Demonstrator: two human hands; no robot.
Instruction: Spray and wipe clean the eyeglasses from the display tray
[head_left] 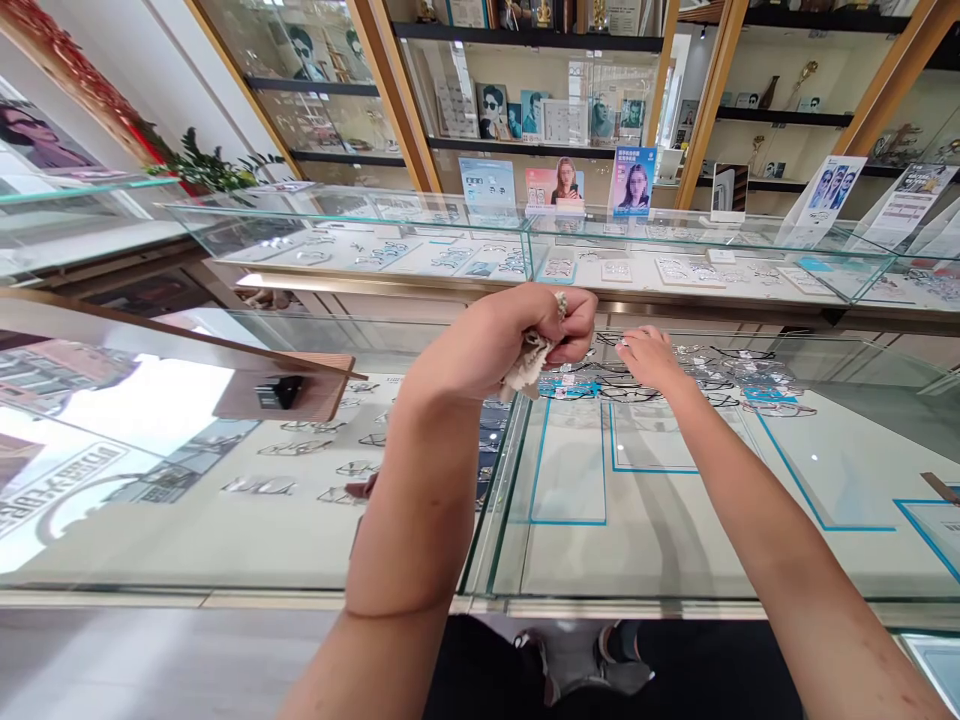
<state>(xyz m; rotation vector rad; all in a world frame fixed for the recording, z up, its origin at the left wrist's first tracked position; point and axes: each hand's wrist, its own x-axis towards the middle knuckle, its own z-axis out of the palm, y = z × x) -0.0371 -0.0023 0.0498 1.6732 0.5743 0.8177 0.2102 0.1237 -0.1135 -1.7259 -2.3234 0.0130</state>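
Observation:
My left hand [525,335] is closed around a crumpled pale cloth [529,365], held above the glass display counter [480,590]; a ring shows on one finger. My right hand [649,358] reaches forward over the far part of the counter, palm down, fingers curled over the rows of eyeglass frames [720,375] lying there. Whether its fingertips grip one of the frames is hidden by the back of the hand. Blue outlined trays [570,470] lie beneath both arms.
More eyeglass frames [315,445] lie under the glass on the left, near a wooden block with a small black device [279,392]. A second glass showcase [525,250] stands behind, with printed cards [634,182] on top. Wall shelves hold pictures and ornaments.

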